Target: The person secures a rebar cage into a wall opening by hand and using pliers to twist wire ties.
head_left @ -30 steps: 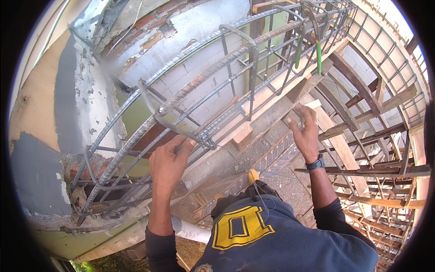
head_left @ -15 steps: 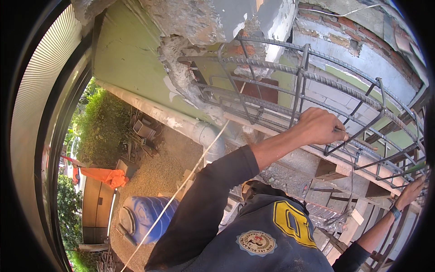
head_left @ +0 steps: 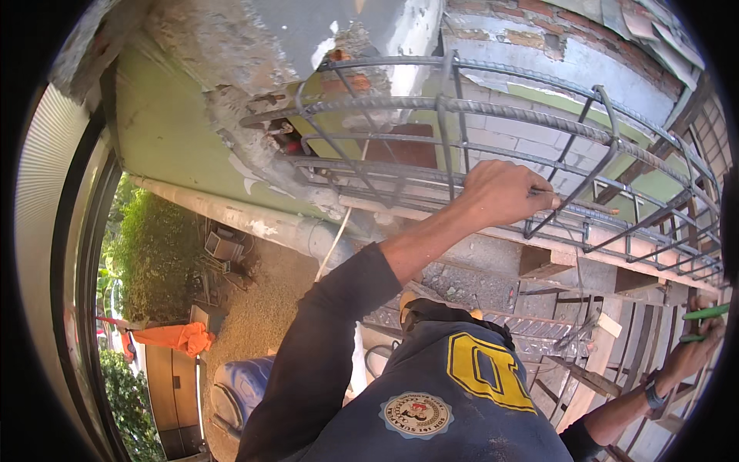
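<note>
A cage of ribbed steel rebar (head_left: 531, 122) with square stirrups runs across the upper right. My left hand (head_left: 500, 192) reaches over its near side, fingers closed around a thin rusty steel rod (head_left: 596, 207) that lies along the cage. At the far right edge, my right hand (head_left: 697, 353) is closed on green-handled pincers (head_left: 704, 312). Their two handles stand apart, and their jaws are hidden at the picture's rim.
Under the cage runs a long wooden board (head_left: 608, 240) on timber supports. Broken concrete (head_left: 254, 127) and a green wall (head_left: 165, 138) stand to the left. Far below are gravel ground (head_left: 285, 285), a blue tank (head_left: 246, 381), a pale pipe (head_left: 308, 235) and an orange cloth (head_left: 177, 339).
My view has shifted, so the cage sits further left. The green pincers at my right hand now show more clearly. My left hand keeps its place on the cage.
</note>
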### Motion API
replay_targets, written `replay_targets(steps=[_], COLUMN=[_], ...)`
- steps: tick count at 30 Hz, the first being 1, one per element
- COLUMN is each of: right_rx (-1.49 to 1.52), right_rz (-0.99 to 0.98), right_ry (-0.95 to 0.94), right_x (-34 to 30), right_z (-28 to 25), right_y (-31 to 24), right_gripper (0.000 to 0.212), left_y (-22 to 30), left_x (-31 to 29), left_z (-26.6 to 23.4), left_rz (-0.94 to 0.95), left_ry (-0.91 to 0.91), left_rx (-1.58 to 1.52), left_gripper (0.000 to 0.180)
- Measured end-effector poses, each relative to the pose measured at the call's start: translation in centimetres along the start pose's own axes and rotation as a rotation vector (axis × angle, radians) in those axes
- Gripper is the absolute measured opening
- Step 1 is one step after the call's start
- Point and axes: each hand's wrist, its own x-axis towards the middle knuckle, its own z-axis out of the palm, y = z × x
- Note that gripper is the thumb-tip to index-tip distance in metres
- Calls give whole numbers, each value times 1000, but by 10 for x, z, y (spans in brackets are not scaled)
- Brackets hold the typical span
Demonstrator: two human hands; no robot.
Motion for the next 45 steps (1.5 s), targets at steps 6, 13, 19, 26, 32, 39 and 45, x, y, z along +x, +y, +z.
replay_targets(steps=[6, 13, 19, 26, 32, 39, 45], right_rx=[-44, -32, -87, -39, -22, -54, -352], right_rz=[441, 492, 115, 343, 485, 598, 198], right_ry=[-429, -928, -960, -934, -959, -961, -1034], right_x=[-208, -243, -226, -222, -211, -205, -190], right_z=[54, 90, 115, 125, 125, 134, 136], right_y=[21, -19, -44, -61, -80, -92, -115], right_gripper=[25, 31, 31, 33, 39, 38, 31], left_y=[-8, -6, -4, -7, -7, -10, -10], left_x=[4, 6, 6, 5, 6, 5, 5], left_z=[3, 13, 7, 7, 5, 5, 6], left_rz=[-18, -25, -37, -13, -46, -17, -10], left_ry=[-24, 13, -35, 0, -41, -29, -18], left_rx=[65, 104, 89, 63, 53, 38, 54], left_gripper=[43, 54, 55, 41, 54, 49, 47])
